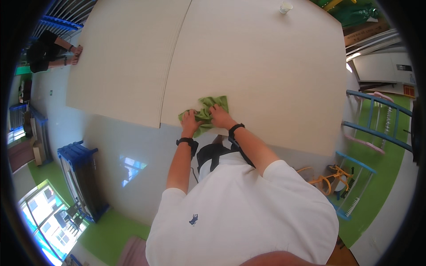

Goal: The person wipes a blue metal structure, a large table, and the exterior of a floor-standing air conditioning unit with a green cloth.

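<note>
A crumpled green cloth (205, 114) lies at the near edge of a large pale board (259, 76), partly hanging over that edge. My left hand (190, 122) rests on the cloth's left part, its fingers pressed onto the fabric. On the right part, my right hand (219, 116) has its fingers bunched into the cloth and grips a fold of it. The two hands are close together with green fabric between them. Both wrists wear black bands.
A second pale board (123, 60) adjoins at the left, where another person's hands (77, 55) touch its edge. A paper cup (285, 7) stands near the far side. Stacked blue-ended frames (78, 179) are at lower left, a blue ladder-like frame (379, 106) and an orange tricycle (332, 179) at right.
</note>
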### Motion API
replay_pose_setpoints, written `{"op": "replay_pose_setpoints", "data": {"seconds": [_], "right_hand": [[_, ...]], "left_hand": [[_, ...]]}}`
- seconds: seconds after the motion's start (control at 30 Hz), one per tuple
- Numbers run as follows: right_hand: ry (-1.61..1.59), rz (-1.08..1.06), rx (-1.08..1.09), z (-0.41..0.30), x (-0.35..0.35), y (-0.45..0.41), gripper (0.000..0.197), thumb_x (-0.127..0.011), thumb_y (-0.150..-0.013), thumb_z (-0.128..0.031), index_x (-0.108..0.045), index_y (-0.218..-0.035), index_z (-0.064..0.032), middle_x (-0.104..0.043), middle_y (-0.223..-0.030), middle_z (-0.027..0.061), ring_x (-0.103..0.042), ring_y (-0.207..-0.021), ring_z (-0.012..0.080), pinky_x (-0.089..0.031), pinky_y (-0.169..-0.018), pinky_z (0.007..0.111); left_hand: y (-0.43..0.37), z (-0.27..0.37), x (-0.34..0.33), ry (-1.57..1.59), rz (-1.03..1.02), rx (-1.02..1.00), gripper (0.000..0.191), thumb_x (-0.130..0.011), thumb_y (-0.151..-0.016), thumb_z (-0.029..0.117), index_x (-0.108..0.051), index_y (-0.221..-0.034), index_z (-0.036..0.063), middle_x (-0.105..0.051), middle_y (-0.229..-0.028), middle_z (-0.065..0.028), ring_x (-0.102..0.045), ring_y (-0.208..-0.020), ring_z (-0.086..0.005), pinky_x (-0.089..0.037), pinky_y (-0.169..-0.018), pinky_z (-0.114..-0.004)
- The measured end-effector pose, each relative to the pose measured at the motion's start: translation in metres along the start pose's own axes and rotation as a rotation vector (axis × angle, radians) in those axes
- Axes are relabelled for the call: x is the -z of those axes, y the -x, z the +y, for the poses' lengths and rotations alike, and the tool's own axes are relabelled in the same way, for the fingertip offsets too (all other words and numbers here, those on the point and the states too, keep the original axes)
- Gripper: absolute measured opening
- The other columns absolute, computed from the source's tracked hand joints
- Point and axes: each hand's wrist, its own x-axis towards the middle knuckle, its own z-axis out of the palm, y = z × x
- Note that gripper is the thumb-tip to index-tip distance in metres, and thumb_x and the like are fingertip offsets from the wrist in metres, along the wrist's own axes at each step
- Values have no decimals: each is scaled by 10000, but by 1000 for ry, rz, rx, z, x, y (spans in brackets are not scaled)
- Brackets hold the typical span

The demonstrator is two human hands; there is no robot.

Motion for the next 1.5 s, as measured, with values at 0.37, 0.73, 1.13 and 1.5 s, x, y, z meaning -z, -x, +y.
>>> {"op": "replay_pose_setpoints", "data": {"seconds": [0.37,0.73,1.13,1.5], "right_hand": [[-242,179,-198,105,47,101,274,-682,-732,-202,-514,-888,-52,-571,-834,172,-565,-840,368,-456,-729,447],[-162,394,-800,198,74,313,569,-846,-686,-372,-410,-855,-46,-448,-813,133,-464,-740,299,-409,-677,387],[106,153,-748,175,38,280,780,-883,-609,-333,-491,-1143,77,-583,-1062,295,-551,-1043,430,-479,-899,461],[336,-34,-331,65,14,64,323,-611,-728,26,-538,-1043,29,-562,-1024,265,-610,-929,430,-527,-780,458]], "left_hand": [[13,81,-47,-186,-194,-137,788,-849,-633,458,-456,-1167,32,-580,-1090,-222,-567,-1060,-400,-492,-839,-496],[41,246,-145,-134,-518,-890,569,-770,-672,226,-486,-1153,116,-565,-1130,-140,-534,-1126,-346,-438,-902,-496],[51,239,-164,3,-394,-995,474,-782,-653,239,-550,-1060,169,-553,-1058,-72,-551,-1051,-300,-438,-825,-464],[-60,99,-35,-22,-265,-740,429,-758,-676,266,-554,-1047,196,-554,-1023,-52,-545,-1035,-281,-425,-816,-457]]}}
